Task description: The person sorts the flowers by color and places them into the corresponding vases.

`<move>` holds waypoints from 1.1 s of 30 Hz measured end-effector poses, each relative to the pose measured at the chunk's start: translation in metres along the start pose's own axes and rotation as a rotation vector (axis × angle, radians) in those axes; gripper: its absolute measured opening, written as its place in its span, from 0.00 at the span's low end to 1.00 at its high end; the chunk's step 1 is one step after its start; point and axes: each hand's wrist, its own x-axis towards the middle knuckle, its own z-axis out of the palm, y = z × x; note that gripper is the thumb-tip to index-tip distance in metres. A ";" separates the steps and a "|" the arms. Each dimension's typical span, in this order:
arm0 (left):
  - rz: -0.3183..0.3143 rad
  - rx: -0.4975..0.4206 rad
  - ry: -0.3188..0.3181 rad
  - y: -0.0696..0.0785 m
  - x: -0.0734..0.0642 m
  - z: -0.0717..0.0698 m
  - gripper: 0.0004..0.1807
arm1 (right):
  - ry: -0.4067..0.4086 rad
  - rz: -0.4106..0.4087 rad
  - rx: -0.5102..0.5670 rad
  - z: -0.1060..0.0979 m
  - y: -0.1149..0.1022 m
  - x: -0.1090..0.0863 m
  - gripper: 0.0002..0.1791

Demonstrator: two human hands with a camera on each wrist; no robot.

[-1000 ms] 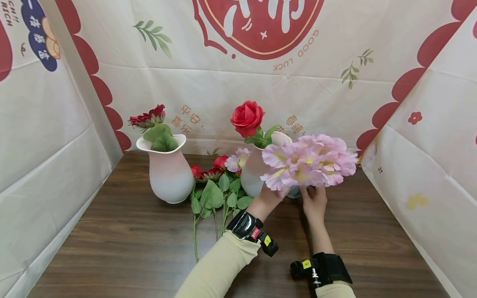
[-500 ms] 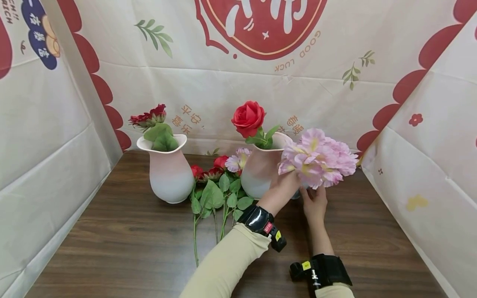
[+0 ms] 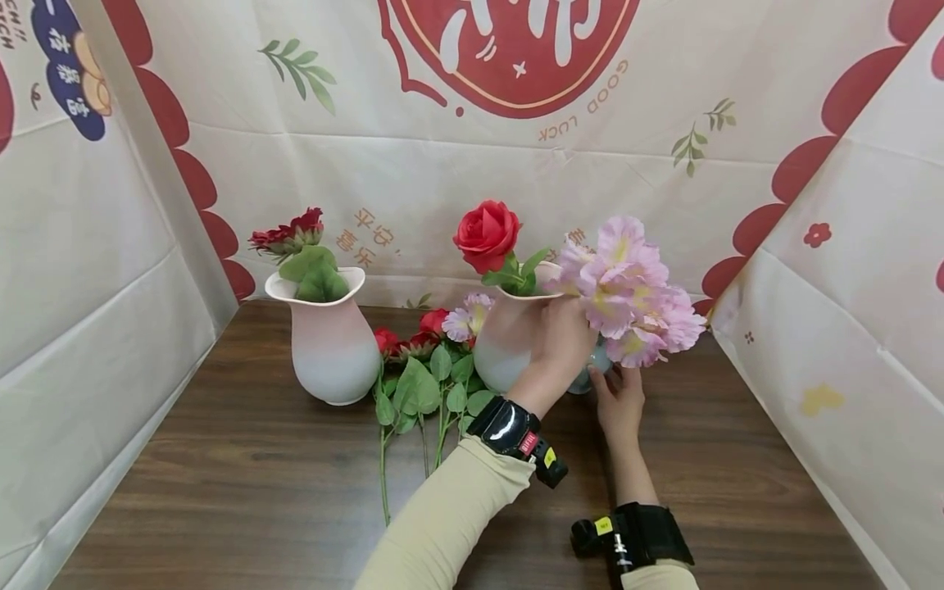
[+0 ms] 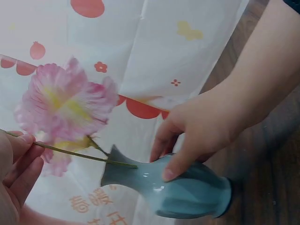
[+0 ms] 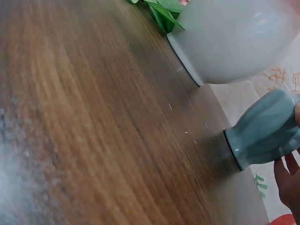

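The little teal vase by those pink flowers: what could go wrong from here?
The stem in the left hand seems to cross outside the neck of the teal vase, so it may miss the mouth. The pink flowers spread wider than that vase; it could tip if the right hand lets go. The left hand overlaps the pale vase in the head view and might nudge it.

Middle vase between loose flowers and rightmost vase.
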 end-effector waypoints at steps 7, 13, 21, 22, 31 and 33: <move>-0.032 -0.302 -0.035 -0.001 0.007 -0.023 0.03 | 0.009 0.001 0.032 0.002 0.000 0.002 0.27; -0.067 -0.350 -0.073 0.001 0.007 -0.025 0.04 | -0.003 -0.007 0.066 0.002 0.001 0.001 0.28; -0.163 -0.299 -0.156 0.002 0.002 0.000 0.06 | -0.040 0.059 0.010 -0.001 0.000 -0.001 0.28; -0.172 -0.297 -0.166 0.002 0.002 0.004 0.06 | -0.038 0.063 0.016 -0.001 0.000 -0.001 0.28; -0.220 -0.194 -0.257 0.003 -0.011 0.033 0.05 | -0.036 0.021 0.028 -0.002 -0.024 -0.008 0.26; -0.196 -0.171 -0.269 0.003 -0.014 0.038 0.08 | -0.030 0.011 0.012 -0.002 -0.029 -0.010 0.25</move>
